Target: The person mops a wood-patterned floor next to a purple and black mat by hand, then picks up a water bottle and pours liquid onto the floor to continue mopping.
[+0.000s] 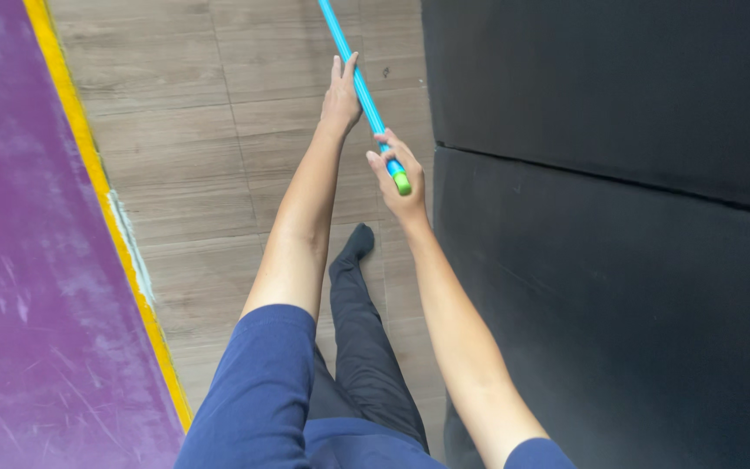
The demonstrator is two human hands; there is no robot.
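wood floor (pixel 219 130) below, both hands grip a blue pole (pixel 353 65).

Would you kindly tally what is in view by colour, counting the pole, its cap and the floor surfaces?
Blue: 1, the pole, held by the left hand and right hand
Green: 1, the end cap
Black: 2, the mats
Purple: 1, the yellow-edged mat
Grey-brown: 1, the wood floor
Total: 6
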